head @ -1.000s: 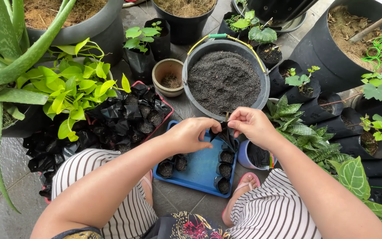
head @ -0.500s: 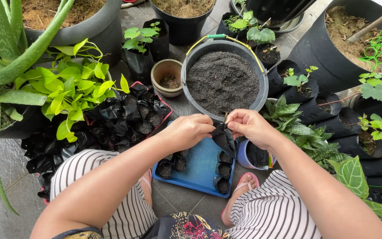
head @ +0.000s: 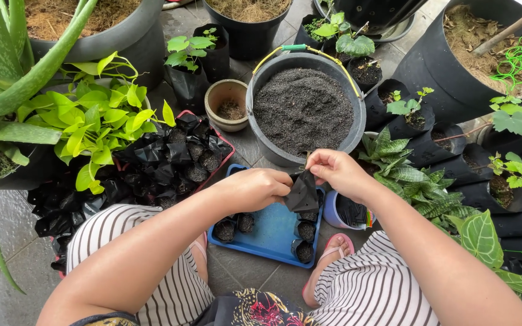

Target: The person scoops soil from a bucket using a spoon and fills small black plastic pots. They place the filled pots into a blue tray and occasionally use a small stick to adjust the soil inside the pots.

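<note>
Both hands held one small black plastic seedling bag (head: 304, 193) above the blue rectangular plastic tray (head: 271, 232), in front of the grey round bucket of dark soil (head: 305, 108). The left hand (head: 255, 188) pinched its side; the right hand (head: 333, 172) pinched its top edge. The bag looked light, thin and floppy, best taken at the rim. Five filled bags stood in the tray.

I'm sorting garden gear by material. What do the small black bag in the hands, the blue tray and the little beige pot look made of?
Black bag: thin soft plastic film, faintly glossy; it creases and folds between both hands.
Blue tray: probably rigid moulded plastic, smooth matt, with a raised rim.
Beige pot: likely ceramic or clay; thick rounded rim, dull earthy surface. Plastic cannot be ruled out.
</note>
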